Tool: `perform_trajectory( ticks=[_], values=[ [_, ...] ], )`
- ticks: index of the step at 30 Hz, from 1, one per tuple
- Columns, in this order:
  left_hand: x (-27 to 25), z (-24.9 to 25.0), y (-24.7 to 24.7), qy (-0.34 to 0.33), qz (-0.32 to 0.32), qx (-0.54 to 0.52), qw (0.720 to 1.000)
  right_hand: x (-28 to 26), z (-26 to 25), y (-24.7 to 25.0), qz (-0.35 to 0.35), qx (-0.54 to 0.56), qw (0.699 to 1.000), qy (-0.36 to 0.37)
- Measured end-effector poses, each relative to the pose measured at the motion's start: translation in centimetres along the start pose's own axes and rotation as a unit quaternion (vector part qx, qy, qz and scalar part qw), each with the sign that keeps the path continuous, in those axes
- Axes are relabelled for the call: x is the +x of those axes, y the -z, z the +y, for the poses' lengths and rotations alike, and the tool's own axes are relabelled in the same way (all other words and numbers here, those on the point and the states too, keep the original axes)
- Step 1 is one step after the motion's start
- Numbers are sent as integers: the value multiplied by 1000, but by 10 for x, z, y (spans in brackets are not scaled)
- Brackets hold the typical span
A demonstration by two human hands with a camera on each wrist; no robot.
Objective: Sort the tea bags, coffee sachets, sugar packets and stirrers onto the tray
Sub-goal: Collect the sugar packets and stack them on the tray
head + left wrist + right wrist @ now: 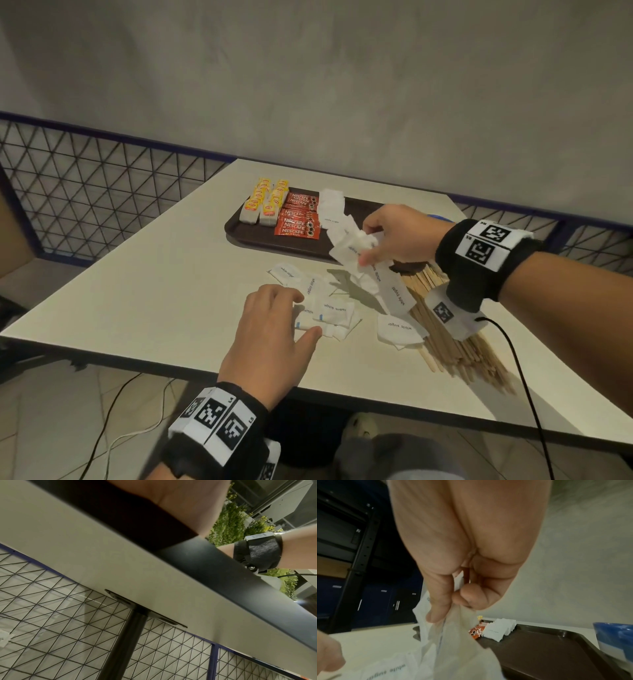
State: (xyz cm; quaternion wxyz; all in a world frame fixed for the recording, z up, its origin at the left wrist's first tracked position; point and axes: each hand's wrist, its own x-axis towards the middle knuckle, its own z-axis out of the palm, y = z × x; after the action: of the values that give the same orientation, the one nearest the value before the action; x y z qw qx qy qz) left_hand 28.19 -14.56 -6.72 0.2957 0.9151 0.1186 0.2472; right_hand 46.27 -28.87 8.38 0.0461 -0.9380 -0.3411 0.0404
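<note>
A dark brown tray (239, 236) holds yellow tea bags (263, 202), red coffee sachets (298, 217) and a row of white sugar packets (331, 205). My right hand (394, 233) hovers at the tray's near edge and pinches a bunch of white sugar packets (352, 253), seen hanging from the fingers (436, 609) in the right wrist view. My left hand (274, 329) rests on the loose sugar packets (334, 308) on the table, thumb and fingers spread around them. A pile of wooden stirrers (452, 339) lies to the right.
The white table (154, 291) has a dark front edge (223, 574). A wire-mesh fence (85, 188) runs behind and to the left. A blue object (616, 639) sits past the tray's right end. A black cable (524, 377) trails from my right wrist.
</note>
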Motion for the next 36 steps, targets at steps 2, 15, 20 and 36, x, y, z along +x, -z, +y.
perform_trajectory(
  ticks=[2, 15, 20, 36],
  values=[
    [0, 1, 1, 11, 2, -9, 1000, -4, 3, 5, 23, 64, 998, -16],
    [3, -5, 28, 147, 18, -551, 821, -53, -50, -43, 2, 744, 660, -103],
    [10, -2, 38, 204, -59, -606, 767, -64, -98, -97, -61, 807, 574, -127],
    [11, -17, 34, 150, -75, -546, 821, -64, -62, -59, -65, 223, 971, 65]
  ],
)
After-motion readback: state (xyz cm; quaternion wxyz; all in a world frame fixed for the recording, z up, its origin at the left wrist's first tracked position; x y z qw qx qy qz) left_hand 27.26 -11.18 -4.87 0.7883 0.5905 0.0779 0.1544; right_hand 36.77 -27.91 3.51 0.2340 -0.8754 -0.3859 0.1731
